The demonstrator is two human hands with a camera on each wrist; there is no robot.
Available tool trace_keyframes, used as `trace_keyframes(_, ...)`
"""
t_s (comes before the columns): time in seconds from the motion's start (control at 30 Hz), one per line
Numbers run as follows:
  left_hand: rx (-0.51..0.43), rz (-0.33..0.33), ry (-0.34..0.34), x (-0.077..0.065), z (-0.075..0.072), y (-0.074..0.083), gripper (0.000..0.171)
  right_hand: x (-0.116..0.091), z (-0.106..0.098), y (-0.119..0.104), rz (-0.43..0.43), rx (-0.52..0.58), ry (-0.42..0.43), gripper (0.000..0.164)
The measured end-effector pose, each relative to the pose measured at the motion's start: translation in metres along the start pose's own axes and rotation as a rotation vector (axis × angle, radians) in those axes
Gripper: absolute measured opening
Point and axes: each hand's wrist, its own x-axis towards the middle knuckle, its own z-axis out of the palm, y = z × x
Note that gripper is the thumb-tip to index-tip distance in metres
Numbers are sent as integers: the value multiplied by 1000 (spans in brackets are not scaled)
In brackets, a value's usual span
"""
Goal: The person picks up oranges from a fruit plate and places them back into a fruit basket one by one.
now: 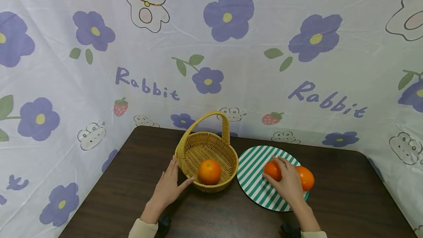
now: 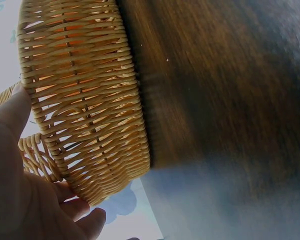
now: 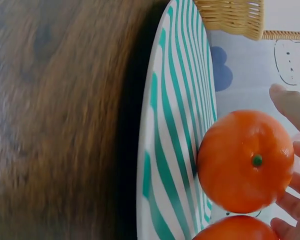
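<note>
Soft even light, pale glare across the dark table (image 2: 215,125), wrist views partly blurred

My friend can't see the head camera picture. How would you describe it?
A person's right hand is poised over one round orange fruit beside a second fruit on a round green-and-white striped plate. The left hand touches a handled yellow woven basket holding a third fruit.
</note>
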Motion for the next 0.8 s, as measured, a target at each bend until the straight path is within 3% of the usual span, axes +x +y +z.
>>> trace_keyframes(0.53,-12,0,3,0,-1,1,99,0,0,8,-68,-114,-28,72)
trace_keyframes(0.8,-8,7,7,0,0,-1,99,0,6,11,-56,-97,6,67)
